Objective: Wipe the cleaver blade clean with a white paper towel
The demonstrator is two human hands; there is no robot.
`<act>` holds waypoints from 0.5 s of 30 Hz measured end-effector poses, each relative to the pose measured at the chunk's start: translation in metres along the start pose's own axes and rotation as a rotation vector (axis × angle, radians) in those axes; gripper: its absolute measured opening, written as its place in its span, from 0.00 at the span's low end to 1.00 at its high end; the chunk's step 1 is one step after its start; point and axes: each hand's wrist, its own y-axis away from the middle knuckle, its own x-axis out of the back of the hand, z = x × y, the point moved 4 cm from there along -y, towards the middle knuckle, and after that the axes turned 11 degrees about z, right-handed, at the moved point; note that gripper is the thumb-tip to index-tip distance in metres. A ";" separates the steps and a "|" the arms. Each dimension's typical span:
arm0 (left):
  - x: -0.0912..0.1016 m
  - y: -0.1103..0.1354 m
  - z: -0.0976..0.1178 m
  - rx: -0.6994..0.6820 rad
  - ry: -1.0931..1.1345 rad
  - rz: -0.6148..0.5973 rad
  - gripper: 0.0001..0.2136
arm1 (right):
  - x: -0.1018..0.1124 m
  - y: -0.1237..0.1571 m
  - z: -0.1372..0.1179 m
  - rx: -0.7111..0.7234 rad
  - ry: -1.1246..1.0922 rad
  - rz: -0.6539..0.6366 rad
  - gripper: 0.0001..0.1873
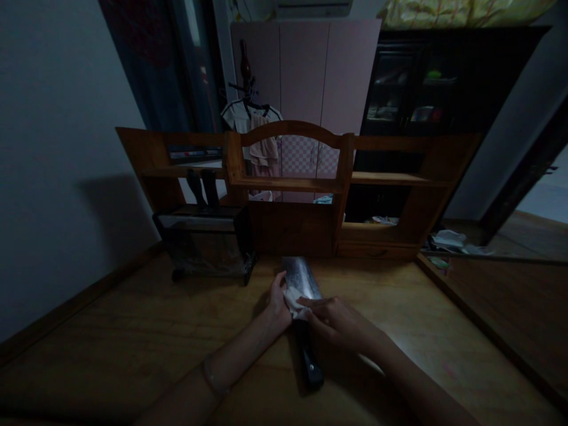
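A cleaver (302,277) with a broad metal blade and a black handle (308,355) points away from me above the wooden tabletop. My left hand (278,300) is closed at the blade's left side, near the handle; its fingers are partly hidden under the blade. Folded white tissue (295,302) lies across the lower blade. My right hand (332,316) comes from the right and pinches this tissue against the metal, index finger stretched over it. Whether the cleaver's handle touches the table I cannot tell.
A knife block (202,242) with two black-handled tools stands at the left, near the wall. Behind it a wooden shelf unit (290,184) spans the back of the tabletop (133,343). A raised wooden edge (479,319) runs along the right side.
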 end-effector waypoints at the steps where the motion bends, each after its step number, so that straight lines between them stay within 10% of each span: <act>1: -0.001 0.000 0.000 0.005 0.007 -0.039 0.20 | 0.002 0.000 0.002 -0.005 0.034 0.003 0.17; 15: -0.007 0.012 0.002 0.034 -0.007 -0.089 0.18 | 0.024 -0.001 0.026 -0.105 0.410 0.162 0.23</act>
